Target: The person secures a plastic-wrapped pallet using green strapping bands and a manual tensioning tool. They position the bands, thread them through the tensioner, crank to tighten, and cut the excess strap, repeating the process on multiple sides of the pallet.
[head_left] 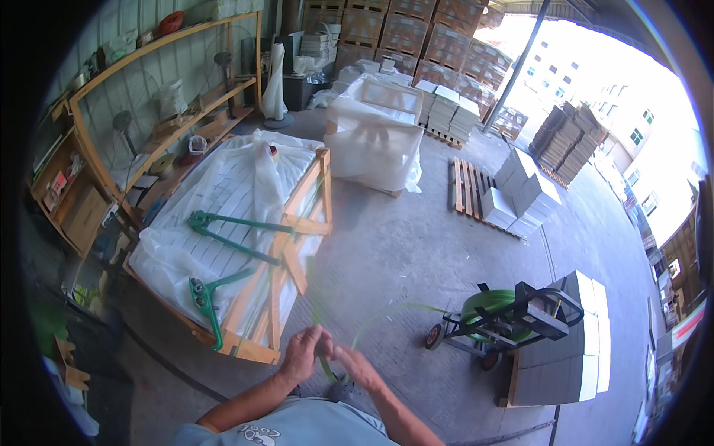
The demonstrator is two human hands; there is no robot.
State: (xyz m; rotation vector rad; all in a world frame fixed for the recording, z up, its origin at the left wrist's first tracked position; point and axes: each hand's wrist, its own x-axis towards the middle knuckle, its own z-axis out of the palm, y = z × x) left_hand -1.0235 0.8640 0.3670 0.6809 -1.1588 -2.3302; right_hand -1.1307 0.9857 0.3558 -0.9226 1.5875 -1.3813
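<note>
Two hands (299, 357) (355, 366) in closed pinches on green strap (325, 369) — its coil (491, 302) in a black wheeled cart (529, 318).

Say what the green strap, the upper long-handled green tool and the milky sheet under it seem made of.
Green strap: probably smooth plastic; it bends in a springy-looking loop.
Upper long-handled green tool: likely painted metal, from the even green on slim, rigid-looking handles.
Milky sheet: most likely thin plastic film, semi-translucent; it wrinkles and shows lines beneath.
</note>
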